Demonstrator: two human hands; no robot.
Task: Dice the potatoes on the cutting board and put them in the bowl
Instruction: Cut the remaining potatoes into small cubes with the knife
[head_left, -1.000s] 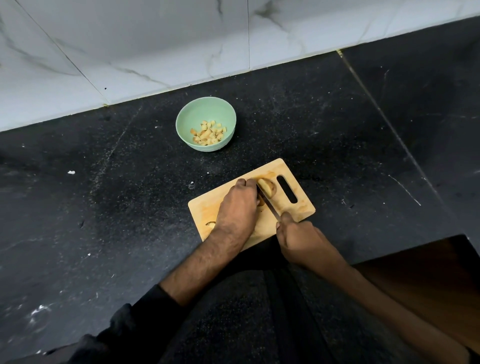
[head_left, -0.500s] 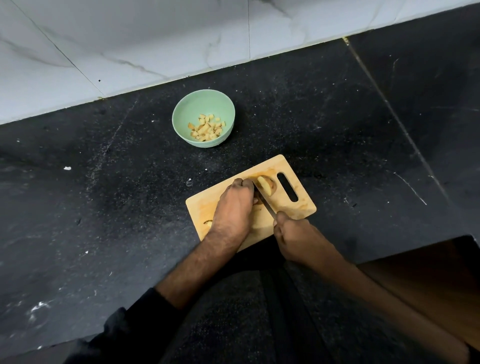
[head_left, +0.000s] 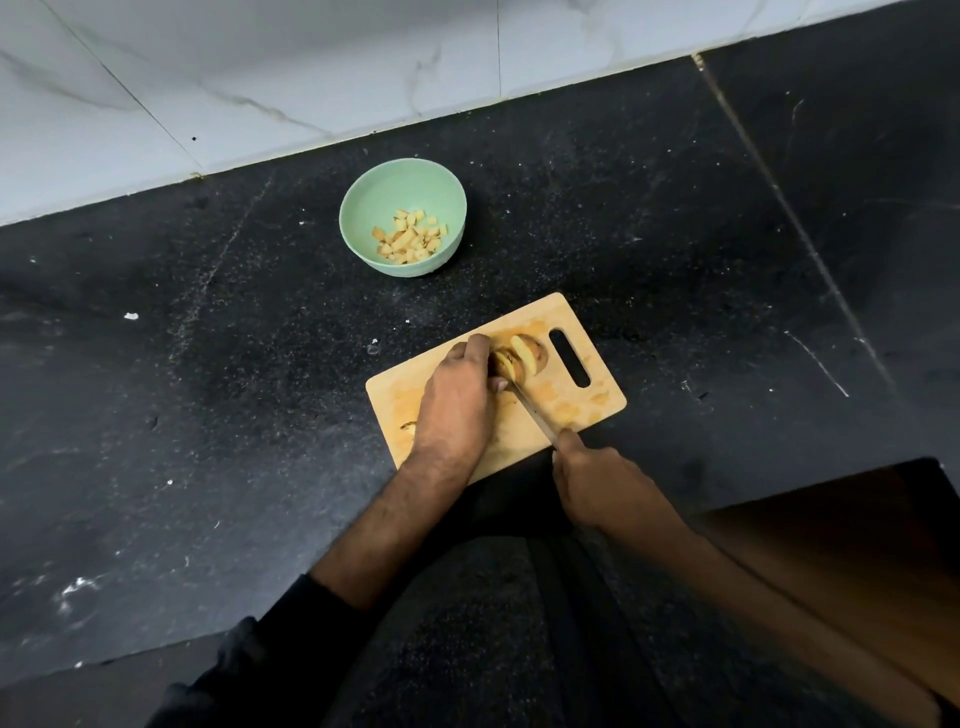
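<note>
Right hand (head_left: 597, 480): nearest item; fingers curled round the handle of a slim steel-bladed kitchen knife (head_left: 532, 413), forefinger laid along the top, probably to steer the cut.
Knife: blade runs diagonally away from the right hand across the board, its tip buried at the potato, judged mid-slice.
Left hand (head_left: 457, 400): palm down on the board, fingers bent over the near-left side of the potato and pressing it, likely to stop it rolling; fingertips touch it just beside the blade.
Potato (head_left: 522, 358): pale-fleshed, brown-skinned, partly sliced; lies between the left fingertips and the board's handle slot, slices leaning to the right.
Board (head_left: 587, 400): rectangular light wooden cutting board, set askew on the black speckled stone counter (head_left: 234, 389).
Bowl (head_left: 363, 218): round mint-green bowl, beyond the board and well apart from both hands; holds a small heap of diced potato (head_left: 410, 241), so the task is judged partly done.
</note>
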